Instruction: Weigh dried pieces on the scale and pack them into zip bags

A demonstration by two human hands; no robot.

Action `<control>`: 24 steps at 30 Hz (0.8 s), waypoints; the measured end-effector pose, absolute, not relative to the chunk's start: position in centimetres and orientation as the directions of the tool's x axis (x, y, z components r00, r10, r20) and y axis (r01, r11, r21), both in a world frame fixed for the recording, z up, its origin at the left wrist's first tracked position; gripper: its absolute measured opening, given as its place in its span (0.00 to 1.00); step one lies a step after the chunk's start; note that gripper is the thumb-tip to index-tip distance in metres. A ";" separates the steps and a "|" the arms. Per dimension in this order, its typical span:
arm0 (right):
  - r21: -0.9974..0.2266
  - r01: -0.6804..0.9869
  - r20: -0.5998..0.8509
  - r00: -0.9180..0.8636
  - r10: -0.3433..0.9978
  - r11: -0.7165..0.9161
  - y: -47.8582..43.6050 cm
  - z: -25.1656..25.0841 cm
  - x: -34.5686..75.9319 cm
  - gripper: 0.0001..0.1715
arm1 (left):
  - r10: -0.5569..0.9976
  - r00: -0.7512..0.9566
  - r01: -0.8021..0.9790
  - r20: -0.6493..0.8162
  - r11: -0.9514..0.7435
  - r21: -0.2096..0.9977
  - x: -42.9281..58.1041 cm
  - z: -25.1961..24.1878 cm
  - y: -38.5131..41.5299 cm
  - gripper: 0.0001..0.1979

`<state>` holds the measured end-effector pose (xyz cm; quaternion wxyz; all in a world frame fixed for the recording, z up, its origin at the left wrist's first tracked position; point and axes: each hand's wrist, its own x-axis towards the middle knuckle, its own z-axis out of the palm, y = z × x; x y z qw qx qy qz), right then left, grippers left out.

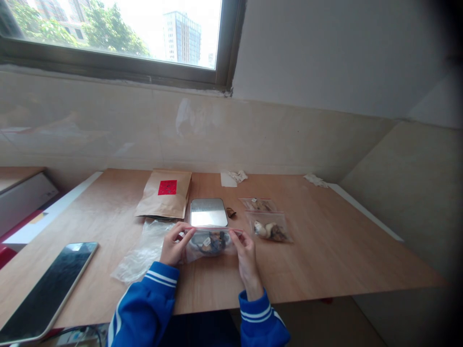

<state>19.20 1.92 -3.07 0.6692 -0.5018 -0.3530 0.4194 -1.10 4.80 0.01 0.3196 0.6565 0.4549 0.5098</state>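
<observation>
My left hand pinches the upper left corner of a clear zip bag with a red strip along its top. At the opposite end of that strip, my right hand grips the upper right corner between thumb and fingers. Dark dried pieces and a small white label show inside the bag; I cannot tell what the pieces are. Just behind it lies a flat scale with a silvery plate. A small brown dried piece rests beside the scale. Crumpled clear plastic lies left of my left hand.
Two more zip bags of dried pieces, one nearer and one behind, lie to the right. A kraft paper bag with a red label lies back left. A phone is at the left front. Crumpled tissue lies by the wall.
</observation>
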 end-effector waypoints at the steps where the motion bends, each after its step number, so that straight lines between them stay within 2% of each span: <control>1: -0.966 -0.215 0.048 0.397 0.916 0.144 1.9 -3.0 19.2 0.18 | 0.924 0.073 0.268 0.376 -0.382 0.885 -1.1 0.0 4.8 0.12; 8: -0.958 -0.245 0.048 0.370 0.928 0.147 1.7 -2.8 19.2 0.17 | 0.924 0.075 0.295 0.374 -0.379 0.877 -1.1 -0.4 4.8 0.11; 16: -0.968 -0.202 0.070 0.358 0.931 0.150 1.7 -2.8 19.1 0.18 | 0.916 0.043 0.285 0.398 -0.393 0.874 -1.1 -0.4 4.7 0.10; 19: -0.959 -0.234 0.075 0.331 0.940 0.159 1.5 -2.5 19.0 0.17 | 0.940 0.039 0.210 0.340 -0.340 0.917 -1.1 -0.5 4.8 0.10; 24: -0.924 -0.361 0.087 0.130 0.988 0.128 0.9 -1.8 18.6 0.17 | 0.965 0.090 0.020 0.246 -0.249 0.968 -1.4 -0.9 5.1 0.12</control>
